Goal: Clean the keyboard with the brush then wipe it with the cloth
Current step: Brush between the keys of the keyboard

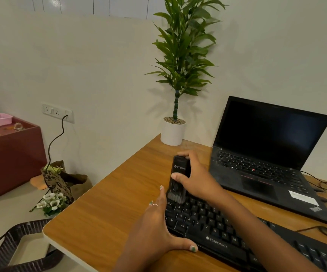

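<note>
From the head view, we are gripping the brush [178,177] in our right hand [196,178], fingers curled round its black body, bristles apparently touching the upper-left keys of the keyboard [227,232], low and right of centre on the bench [109,203]. Our left hand [156,228] is bracing the keyboard's left end, fingers straight. We are risking dislodging keycaps by pressing hard. No cloth is showing.

Office desk [107,203], laptop [266,160], keyboard [237,236], potted plant [180,75]
</note>
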Motion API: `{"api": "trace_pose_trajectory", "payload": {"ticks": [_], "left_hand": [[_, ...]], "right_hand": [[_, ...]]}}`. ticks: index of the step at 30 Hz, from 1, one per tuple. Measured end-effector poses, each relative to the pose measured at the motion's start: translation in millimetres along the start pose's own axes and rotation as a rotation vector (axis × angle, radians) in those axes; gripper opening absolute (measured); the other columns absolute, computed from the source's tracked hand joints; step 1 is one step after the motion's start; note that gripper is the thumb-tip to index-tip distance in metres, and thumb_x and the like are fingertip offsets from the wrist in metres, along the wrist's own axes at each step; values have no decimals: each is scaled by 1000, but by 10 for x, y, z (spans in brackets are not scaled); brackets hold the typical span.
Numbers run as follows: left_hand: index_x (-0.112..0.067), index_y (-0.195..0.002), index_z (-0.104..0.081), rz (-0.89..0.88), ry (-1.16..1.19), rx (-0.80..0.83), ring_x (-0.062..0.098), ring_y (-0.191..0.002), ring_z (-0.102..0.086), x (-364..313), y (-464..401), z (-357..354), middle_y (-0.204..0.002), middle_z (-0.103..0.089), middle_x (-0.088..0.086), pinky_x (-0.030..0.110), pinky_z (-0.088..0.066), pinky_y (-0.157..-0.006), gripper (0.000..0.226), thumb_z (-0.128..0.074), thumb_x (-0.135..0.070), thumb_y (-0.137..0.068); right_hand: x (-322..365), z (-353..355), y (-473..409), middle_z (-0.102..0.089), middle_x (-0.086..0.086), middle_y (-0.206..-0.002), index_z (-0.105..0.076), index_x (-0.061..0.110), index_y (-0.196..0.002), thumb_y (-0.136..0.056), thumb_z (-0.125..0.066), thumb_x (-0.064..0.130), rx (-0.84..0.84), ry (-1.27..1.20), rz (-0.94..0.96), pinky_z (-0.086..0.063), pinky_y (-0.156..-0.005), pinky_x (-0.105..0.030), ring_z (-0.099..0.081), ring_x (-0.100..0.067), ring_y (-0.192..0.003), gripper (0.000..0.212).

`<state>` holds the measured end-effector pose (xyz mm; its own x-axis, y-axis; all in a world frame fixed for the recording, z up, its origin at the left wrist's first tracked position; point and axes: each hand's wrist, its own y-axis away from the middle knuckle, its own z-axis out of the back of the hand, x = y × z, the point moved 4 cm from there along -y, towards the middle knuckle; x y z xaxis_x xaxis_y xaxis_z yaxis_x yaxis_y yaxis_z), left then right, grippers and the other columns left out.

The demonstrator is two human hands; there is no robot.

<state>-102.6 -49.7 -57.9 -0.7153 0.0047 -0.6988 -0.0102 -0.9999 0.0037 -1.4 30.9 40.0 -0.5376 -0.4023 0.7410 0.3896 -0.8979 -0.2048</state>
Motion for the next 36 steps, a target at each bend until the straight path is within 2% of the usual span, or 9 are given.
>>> {"api": "trace_pose_trajectory", "payload": {"ticks": [4, 9, 14, 16, 20, 23, 25, 30, 36], "left_hand": [[-30, -147, 27, -2, -30, -1, 16, -145, -21, -19, 4, 8, -157, -25, -8, 34, -31, -115, 154, -72, -84, -41], [-31, -148, 26, 19, -44, 15, 18, -147, -17, -46, 20, 21, -158, -23, -7, 36, -30, -115, 153, -72, -83, -42], [-29, -148, 27, 11, -57, 6, 16, -146, -19, -51, 25, 26, -157, -24, -8, 32, -30, -115, 154, -72, -83, -43], [-29, -148, 27, 20, -58, 15, 17, -147, -15, -66, 27, 30, -159, -21, -6, 32, -28, -116, 153, -73, -82, -44], [-32, -147, 27, 27, -25, 19, 17, -148, -12, -46, 13, 26, -160, -18, -7, 33, -25, -117, 153, -74, -80, -43], [-31, -147, 27, 27, -28, 21, 17, -148, -12, -44, 10, 25, -160, -18, -8, 33, -24, -118, 155, -73, -82, -41], [-31, -147, 27, 25, -34, 12, 17, -148, -12, -61, 18, 32, -160, -17, -7, 33, -24, -117, 154, -74, -81, -42], [-33, -147, 26, 10, 7, 4, 16, -146, -18, -29, 6, 22, -159, -21, -8, 36, -28, -116, 155, -74, -82, -39], [-30, -148, 26, -1, 40, -22, 11, -141, -28, -37, -8, 32, -154, -30, -7, 28, -34, -112, 152, -76, -77, -45]], "right_hand": [[-16, 42, 5, -50, 5, -103, -30, 27, -128, -89, -59, 19, -195, 33, 49, -54, -76, -33, -57, -14, -91, 49], [-53, -29, 3, -48, 10, -96, -28, 29, -126, -89, -59, 21, -6, 28, -5, -54, -76, -32, -58, -14, -91, 50], [-56, 72, -52, -51, 4, -102, -29, 26, -128, -89, -58, 20, -222, 39, 53, -55, -76, -35, -57, -16, -92, 48], [-126, -37, 0, -53, 0, -105, -26, 26, -128, -90, -57, 20, -191, 20, 55, -57, -74, -37, -60, -17, -89, 50], [-91, 5, -81, -48, 9, -97, -28, 28, -125, -89, -59, 20, 11, 38, 26, -53, -73, -28, -57, -12, -90, 49], [-59, 89, -102, -48, 9, -97, -30, 26, -126, -89, -58, 20, -102, 15, 54, -51, -70, -24, -55, -9, -87, 46], [-93, 14, -31, -50, 7, -96, -28, 26, -127, -90, -57, 20, -157, 23, 72, -55, -70, -28, -59, -11, -86, 47], [-71, -24, 6, -47, 15, -93, -26, 31, -124, -89, -58, 23, 14, 43, 50, -55, -70, -26, -58, -8, -84, 48], [-68, -65, 178, -51, 4, -101, -23, 32, -128, -90, -56, 25, -127, 118, 138, -57, -66, -28, -59, -10, -82, 50]]}}
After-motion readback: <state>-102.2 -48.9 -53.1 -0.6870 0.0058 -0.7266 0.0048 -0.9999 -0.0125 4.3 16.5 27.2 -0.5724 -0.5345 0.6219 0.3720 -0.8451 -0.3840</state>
